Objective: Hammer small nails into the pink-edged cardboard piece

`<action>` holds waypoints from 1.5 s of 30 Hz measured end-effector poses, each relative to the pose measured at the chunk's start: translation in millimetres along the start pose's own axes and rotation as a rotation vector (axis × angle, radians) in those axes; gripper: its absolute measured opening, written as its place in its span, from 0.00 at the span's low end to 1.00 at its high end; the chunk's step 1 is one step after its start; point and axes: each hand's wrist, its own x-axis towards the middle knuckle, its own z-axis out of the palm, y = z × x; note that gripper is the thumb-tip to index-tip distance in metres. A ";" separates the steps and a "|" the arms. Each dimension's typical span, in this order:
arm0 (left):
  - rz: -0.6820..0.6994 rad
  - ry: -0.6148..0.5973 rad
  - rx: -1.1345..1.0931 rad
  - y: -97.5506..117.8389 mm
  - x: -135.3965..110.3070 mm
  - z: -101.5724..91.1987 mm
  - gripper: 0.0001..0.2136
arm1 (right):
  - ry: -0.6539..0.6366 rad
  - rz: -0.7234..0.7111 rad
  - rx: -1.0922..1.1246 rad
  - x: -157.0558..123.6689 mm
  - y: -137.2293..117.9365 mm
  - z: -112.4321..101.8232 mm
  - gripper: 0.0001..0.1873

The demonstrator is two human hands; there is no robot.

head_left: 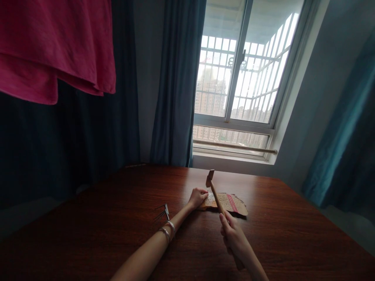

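Observation:
My right hand (233, 236) is wrapped round the wooden handle of a hammer (217, 199), with its head raised above the table. Closed in a pinch, my left hand (198, 197) holds a thin nail (208, 191) upright over the left end of a flat tan board (225, 201). Many small dark dots cover the board, and a pink-red band crosses its right part. Its right edge is ragged and notched. The hammer head appears above and just right of the nail, apart from it. My left fingers hide the nail's lower part.
Several thin metal nails or rods (164, 212) lie left of my left forearm on the brown wooden table (140, 242). Beyond the table's far edge stand a barred window (234, 78) and blue curtains (178, 86). A pink cloth (58, 47) hangs at upper left.

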 end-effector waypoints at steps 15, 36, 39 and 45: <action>0.062 -0.035 -0.025 2.7 -0.5 -2.6 0.09 | 0.021 -0.066 -0.067 3.8 4.4 -2.7 0.27; 0.067 -0.041 -0.015 1.0 -0.3 -2.6 0.10 | -0.009 0.030 -0.014 -2.8 -5.8 -4.3 0.27; 0.042 -0.038 -0.014 1.9 0.0 -2.5 0.10 | -0.004 0.044 0.017 -2.9 -4.0 -4.7 0.26; 0.012 -0.061 0.023 3.1 -1.1 -4.5 0.11 | 0.033 0.040 0.063 -0.5 -3.1 -7.3 0.23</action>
